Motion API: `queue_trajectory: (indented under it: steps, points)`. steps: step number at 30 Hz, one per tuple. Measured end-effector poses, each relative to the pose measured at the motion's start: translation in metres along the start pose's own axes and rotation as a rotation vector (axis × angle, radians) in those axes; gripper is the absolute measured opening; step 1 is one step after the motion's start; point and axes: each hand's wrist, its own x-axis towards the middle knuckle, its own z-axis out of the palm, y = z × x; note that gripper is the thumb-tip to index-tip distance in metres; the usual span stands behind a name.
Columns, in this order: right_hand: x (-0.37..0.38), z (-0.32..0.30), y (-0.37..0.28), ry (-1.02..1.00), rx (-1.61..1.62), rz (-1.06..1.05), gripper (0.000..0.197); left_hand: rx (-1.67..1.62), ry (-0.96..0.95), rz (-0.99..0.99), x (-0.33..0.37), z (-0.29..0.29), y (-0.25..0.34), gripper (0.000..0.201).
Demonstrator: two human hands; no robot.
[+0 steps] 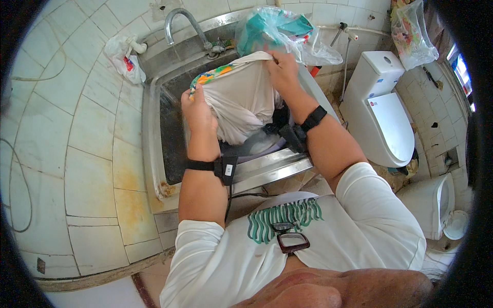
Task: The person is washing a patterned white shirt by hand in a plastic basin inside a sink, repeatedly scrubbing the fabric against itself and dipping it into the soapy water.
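Observation:
A wet-looking whitish cloth (241, 100) with a colourful orange, green and blue patterned edge is stretched between my hands above the metal sink (272, 169). My left hand (200, 110) pinches the patterned corner. At the far right top edge of the cloth, my right hand (283, 74) is closed on the fabric. The cloth's lower folds hang down into the sink, over greyish water (255, 145). Dark fabric (281, 119) lies beside it, near my right wrist. Both wrists wear black straps with small devices.
A curved tap (179, 14) stands at the sink's back. Behind my right hand sits a clear and teal plastic bag (275, 31). A small white bag (125, 59) hangs at the left wall. To the right are a white toilet (387, 120), a hanging bag (415, 36) and a white bin (423, 203).

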Motion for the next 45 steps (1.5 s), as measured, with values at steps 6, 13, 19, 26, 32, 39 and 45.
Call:
queue_trajectory:
  steps: [6, 13, 19, 26, 32, 39, 45]
  points:
    - [-0.001, 0.006, 0.015, -0.217, 0.240, -0.009, 0.032, -0.023, -0.061, -0.003, -0.007, 0.007, -0.001, 0.030]
    - [-0.024, 0.002, -0.013, -0.617, -0.059, -0.170, 0.037, -0.042, -0.135, 0.017, -0.005, 0.003, -0.006, 0.027]
    - [-0.003, 0.004, 0.005, -0.256, 0.358, 0.088, 0.021, 0.091, -0.090, 0.042, 0.006, -0.003, -0.017, 0.029]
    - [-0.010, 0.004, 0.006, -0.620, 0.464, -0.012, 0.019, 0.288, -0.501, -0.283, -0.005, -0.002, -0.015, 0.025]
    - [-0.019, 0.009, 0.011, -1.162, -0.059, -0.099, 0.030, 0.852, -0.881, -0.539, 0.001, -0.015, -0.028, 0.026]
    - [-0.035, 0.026, 0.016, -1.640, -0.323, -0.151, 0.040, 1.297, -1.160, -0.507, 0.000, -0.024, -0.051, 0.030]
    - [-0.046, 0.046, 0.029, -1.794, -0.601, -0.067, 0.045, 1.166, -1.423, -0.876, 0.010, -0.041, -0.075, 0.051]
